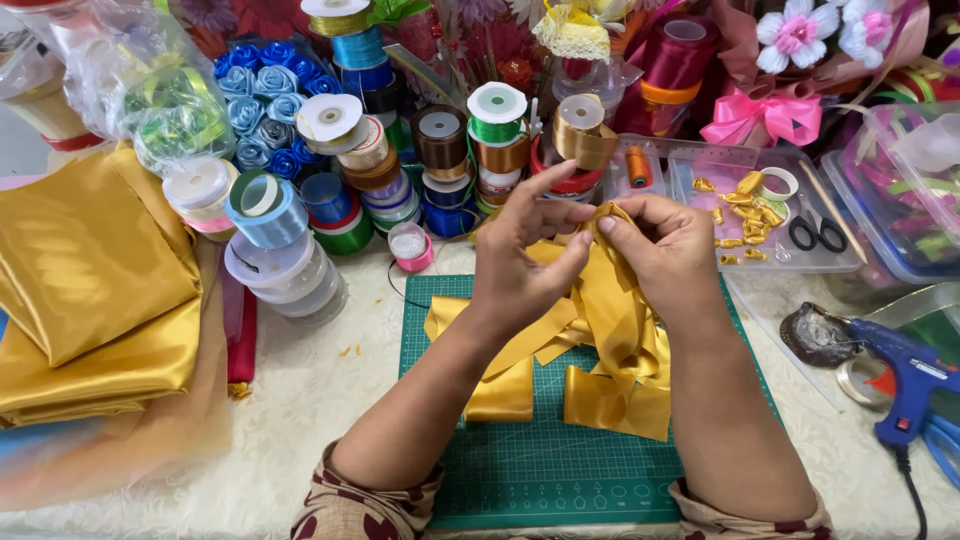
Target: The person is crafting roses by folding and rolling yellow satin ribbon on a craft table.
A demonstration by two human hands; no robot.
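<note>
Folded gold cloth (85, 270) is lying at the table's (300, 410) left beside stacked ribbon spools (330, 160), while over the green mat (540, 470) the left hand (520, 255) and right hand (665, 250) are pinching gold ribbon (605, 330) between their fingers (580, 240), a clear tray (765, 210) and blue glue gun (910, 375) sitting rightward.

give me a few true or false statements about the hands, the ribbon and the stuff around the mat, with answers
1. Both hands, left hand and right hand, pinch the gold ribbon. True.
2. The ribbon hangs over a red mat. False: the cutting mat is green.
3. The glue gun lies right of the mat. True.
4. The scissors are in the right hand. False: they lie in a clear tray.
5. Folded gold cloth lies left of the mat. True.
</note>
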